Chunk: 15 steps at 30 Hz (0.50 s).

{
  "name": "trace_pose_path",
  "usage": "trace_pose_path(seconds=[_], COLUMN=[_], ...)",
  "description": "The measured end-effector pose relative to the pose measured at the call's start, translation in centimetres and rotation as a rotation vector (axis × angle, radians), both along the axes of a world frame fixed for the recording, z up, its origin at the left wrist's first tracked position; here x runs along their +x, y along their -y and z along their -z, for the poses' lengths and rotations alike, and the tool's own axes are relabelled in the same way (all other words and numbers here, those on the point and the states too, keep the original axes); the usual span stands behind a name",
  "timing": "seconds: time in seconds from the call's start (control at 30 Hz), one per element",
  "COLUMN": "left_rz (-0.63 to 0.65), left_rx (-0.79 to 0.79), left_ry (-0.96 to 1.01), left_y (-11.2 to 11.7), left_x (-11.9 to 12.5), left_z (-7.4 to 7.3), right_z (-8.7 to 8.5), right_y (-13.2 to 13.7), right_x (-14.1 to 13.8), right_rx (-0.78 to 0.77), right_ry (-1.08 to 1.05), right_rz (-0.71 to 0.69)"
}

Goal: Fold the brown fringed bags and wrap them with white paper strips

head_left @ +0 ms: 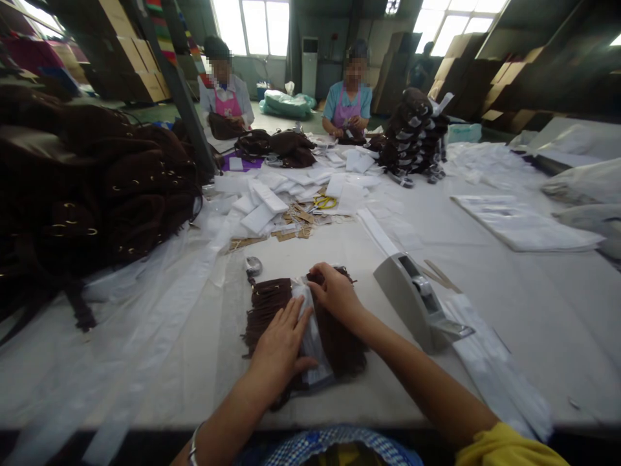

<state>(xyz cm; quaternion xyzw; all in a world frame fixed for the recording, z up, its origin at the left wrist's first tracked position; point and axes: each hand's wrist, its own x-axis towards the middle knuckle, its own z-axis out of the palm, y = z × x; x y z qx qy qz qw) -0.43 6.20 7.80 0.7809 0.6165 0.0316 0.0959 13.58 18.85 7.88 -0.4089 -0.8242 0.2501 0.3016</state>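
A dark brown fringed piece (270, 299), perhaps a bag, lies flat on the white table before me. A strip of clear plastic (317, 353) runs down its middle between two brown halves. My left hand (284, 340) rests flat on the left half and the plastic, fingers stretched out. At the top of the right half, my right hand (332, 291) has its fingers bent down onto the brown edge and plastic; whatever is between the fingertips is hidden. A small wrapped ring or buckle (253, 265) sticks out at the piece's upper left corner.
A grey tape dispenser (412, 301) stands right of my hands. Brown bags (121, 175) are heaped at left, with another stack (412, 136) at back right. White packets (264, 197), tags (295, 220) and yellow-handled scissors (324, 202) lie ahead. Two people (226, 97) work across the table.
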Motion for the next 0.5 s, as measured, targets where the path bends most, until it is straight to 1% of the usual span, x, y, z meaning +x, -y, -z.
trace_pose_path(seconds=[0.07, 0.13, 0.2, 0.27, 0.3, 0.37, 0.43, 0.5], left_rz=[-0.005, 0.001, 0.015, 0.037, 0.052, 0.083, 0.107, 0.121], left_rx=[-0.025, -0.028, -0.008, 0.034, 0.060, 0.108, 0.135, 0.143], left_ry=[0.001, -0.001, -0.010, -0.021, -0.024, -0.027, -0.037, -0.054], left_y=[-0.2, -0.3, -0.3, -0.3, -0.4, -0.6, -0.8, -0.9], left_x=[0.2, 0.2, 0.0, -0.3, -0.6, -1.0, -1.3, -1.4], left_z=[-0.4, -0.5, -0.2, 0.6, 1.1, 2.1, 2.9, 3.4], right_z=[-1.7, -3.3, -4.4, -4.5, -4.3, -3.5, -2.7, -2.2], right_y=[0.8, 1.4, 1.8, 2.1, 2.3, 2.7, 3.3, 3.9], right_x=[2.5, 6.4, 11.3, 16.5, 19.0, 23.0, 25.5, 26.4], right_rx=[0.078, 0.179, 0.285, 0.327, 0.303, 0.161, -0.059, -0.268], right_ry=[-0.030, -0.043, -0.010, 0.060, 0.097, 0.149, 0.133, 0.031], right_rz=[0.009, 0.065, 0.208, 0.407, 0.501, 0.626, 0.652, 0.608])
